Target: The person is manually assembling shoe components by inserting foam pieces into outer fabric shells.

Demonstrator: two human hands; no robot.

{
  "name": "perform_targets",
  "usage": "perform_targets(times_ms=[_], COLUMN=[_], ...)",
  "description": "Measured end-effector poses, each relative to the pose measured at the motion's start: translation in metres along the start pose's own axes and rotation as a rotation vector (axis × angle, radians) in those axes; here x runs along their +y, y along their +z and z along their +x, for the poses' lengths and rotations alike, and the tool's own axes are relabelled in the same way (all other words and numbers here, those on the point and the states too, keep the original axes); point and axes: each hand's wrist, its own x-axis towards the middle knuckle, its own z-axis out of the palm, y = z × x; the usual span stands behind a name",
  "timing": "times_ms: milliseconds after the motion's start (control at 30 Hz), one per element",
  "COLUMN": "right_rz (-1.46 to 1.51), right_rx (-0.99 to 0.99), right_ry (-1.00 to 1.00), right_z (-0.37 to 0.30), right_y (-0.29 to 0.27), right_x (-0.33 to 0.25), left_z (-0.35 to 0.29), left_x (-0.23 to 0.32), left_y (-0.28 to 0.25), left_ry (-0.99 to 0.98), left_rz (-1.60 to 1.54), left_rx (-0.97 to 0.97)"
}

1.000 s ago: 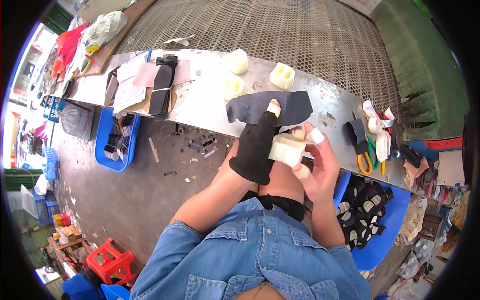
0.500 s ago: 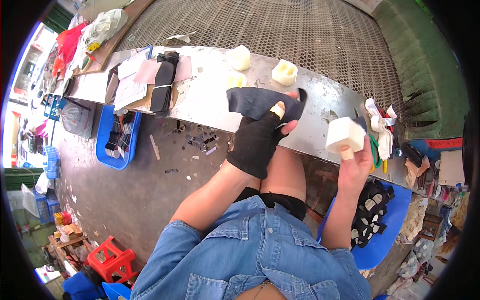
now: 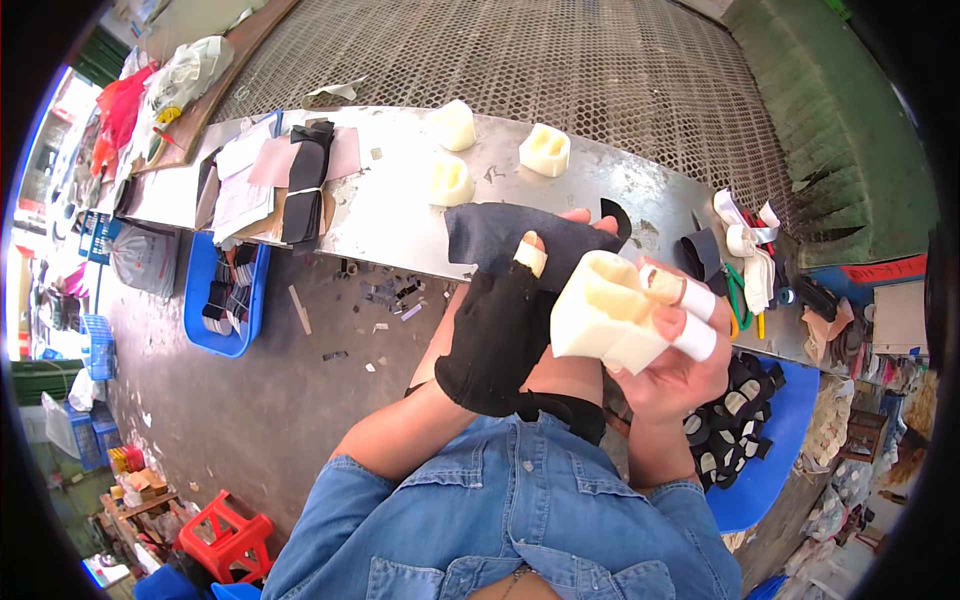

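Observation:
My left hand (image 3: 495, 325), in a black fingerless glove with a wrapped thumb, grips a dark fabric piece (image 3: 500, 237) over the bench's near edge. The thumb presses on top of the fabric. A black curved end (image 3: 615, 217) shows beyond my fingertips. My right hand (image 3: 675, 375), with white tape around some fingers, holds a cream-coloured block (image 3: 600, 318) with a hollowed top. This block is close to the fabric; whether they touch I cannot tell. Farther back on the metal bench (image 3: 390, 215) stand three similar blocks, including a cream block (image 3: 545, 151) with a hollow.
On the left of the bench lie papers (image 3: 243, 180) and a banded bundle of black strips (image 3: 307, 185). At right are a dark piece (image 3: 702, 253), green-handled scissors (image 3: 737, 292) and white straps (image 3: 757, 275). Blue bins (image 3: 790, 440) and a red stool (image 3: 228, 537) stand lower down.
My right hand has brought the cream block left, close to the left hand, and turned its hollow into view. The left hand still grips the fabric. A dark piece now shows on the bench at right.

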Motion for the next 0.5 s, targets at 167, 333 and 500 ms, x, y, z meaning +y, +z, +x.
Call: perform_targets(times_ms=[167, 333, 500], right_rz=[-0.095, -0.098, -0.114], right_rx=[0.088, 0.094, 0.082], right_ry=[-0.168, -0.138, -0.147], right_z=[0.0131, 0.0117, 0.0112], right_y=[0.0061, 0.0052, 0.0039], right_x=[0.0000, -0.0003, 0.0037], left_z=[-0.0042, -0.0036, -0.0051], left_x=[-0.0017, -0.0014, 0.0004], left_y=[0.0008, 0.0009, 0.0010], left_ry=[-0.014, -0.033, -0.006], left_rz=[0.088, 0.066, 0.171], left_rx=[-0.065, -0.082, -0.107])
